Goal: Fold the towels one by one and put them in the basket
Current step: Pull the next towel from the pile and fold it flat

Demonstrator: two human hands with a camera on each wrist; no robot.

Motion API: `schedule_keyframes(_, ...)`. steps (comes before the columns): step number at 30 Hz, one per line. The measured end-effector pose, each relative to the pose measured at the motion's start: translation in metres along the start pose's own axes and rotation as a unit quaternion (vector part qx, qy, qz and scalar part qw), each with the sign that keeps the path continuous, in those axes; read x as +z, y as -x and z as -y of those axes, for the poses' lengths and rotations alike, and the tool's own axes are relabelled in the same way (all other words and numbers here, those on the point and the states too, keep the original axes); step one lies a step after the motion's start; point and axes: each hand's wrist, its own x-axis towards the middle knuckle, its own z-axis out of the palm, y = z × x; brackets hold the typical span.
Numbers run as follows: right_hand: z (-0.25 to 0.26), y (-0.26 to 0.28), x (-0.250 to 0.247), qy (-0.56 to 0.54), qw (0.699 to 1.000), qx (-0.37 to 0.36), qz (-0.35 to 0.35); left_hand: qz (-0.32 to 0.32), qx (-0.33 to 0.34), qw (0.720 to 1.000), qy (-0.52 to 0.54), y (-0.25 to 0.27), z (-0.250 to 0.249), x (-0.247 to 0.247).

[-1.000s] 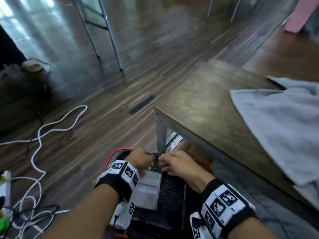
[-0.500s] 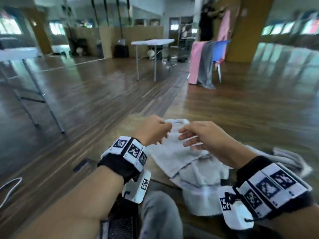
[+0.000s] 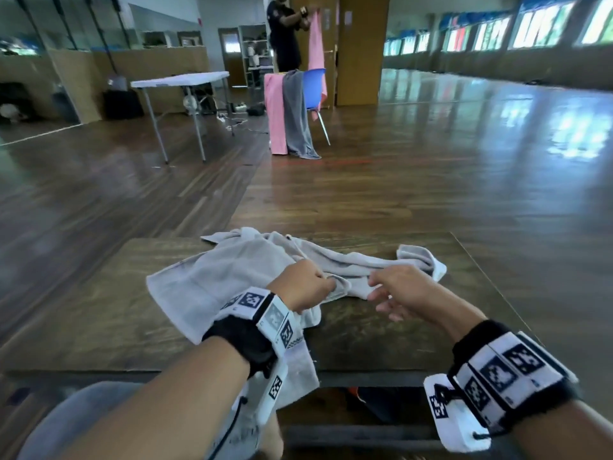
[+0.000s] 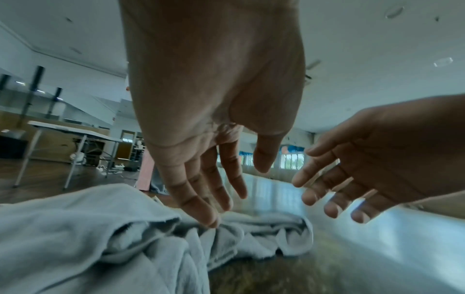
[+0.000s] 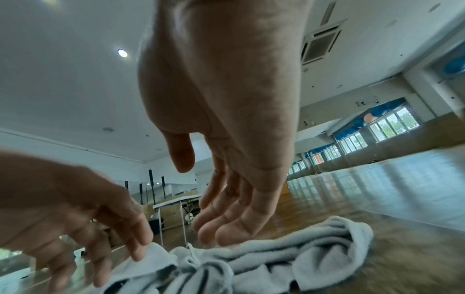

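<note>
A crumpled grey towel lies bunched across a brown bench, 1 end hanging over the near edge, so it probably needs spreading flat before any fold. The left hand hovers low with fingers extended, fingertips just touching a ridge of cloth, gripping nothing. The right hand hangs beside it, fingers loosely spread above the towel's twisted middle and empty, apparently ready to find an edge. No basket is in view. Beyond, another person holds up a pink cloth.
</note>
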Motion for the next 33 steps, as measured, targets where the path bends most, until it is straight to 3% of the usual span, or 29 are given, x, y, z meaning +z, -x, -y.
schedule_keyframes(10, -0.07, -0.073, 0.003, 0.176, 0.982, -0.058, -0.048, 0.017, 0.104, 0.991, -0.079, -0.101, 0.003, 0.067)
schedule_keyframes(14, -0.072, -0.095, 0.006, 0.239, 0.965, -0.109, -0.029, -0.004, 0.107, 0.987, -0.119, -0.128, 0.017, 0.083)
schedule_keyframes(18, -0.074, -0.107, 0.014, 0.314, 0.945, -0.093, -0.03, -0.046, 0.105, 0.971, -0.21, -0.143, 0.027, 0.085)
schedule_keyframes(22, -0.072, -0.11, 0.011, 0.366, 0.924, -0.089, -0.065, -0.099, 0.171, 0.968, -0.157, -0.152, 0.013, 0.076)
schedule_keyframes(25, -0.061, -0.114, -0.006, 0.328, 0.929, -0.104, -0.139, -0.144, 0.265, 0.939, -0.165, -0.149, -0.002, 0.075)
schedule_keyframes(27, -0.055, -0.117, -0.02, 0.256, 0.939, -0.104, -0.203, -0.181, 0.277, 0.924, -0.191, -0.148, -0.006, 0.073)
schedule_keyframes(30, -0.047, -0.119, -0.038, 0.067, 0.947, -0.129, -0.287, -0.23, 0.212, 0.922, -0.226, -0.153, -0.002, 0.062)
schedule_keyframes(33, -0.044, -0.119, -0.053, -0.071, 0.918, -0.138, -0.365, -0.218, 0.103, 0.934, -0.263, -0.159, 0.011, 0.051)
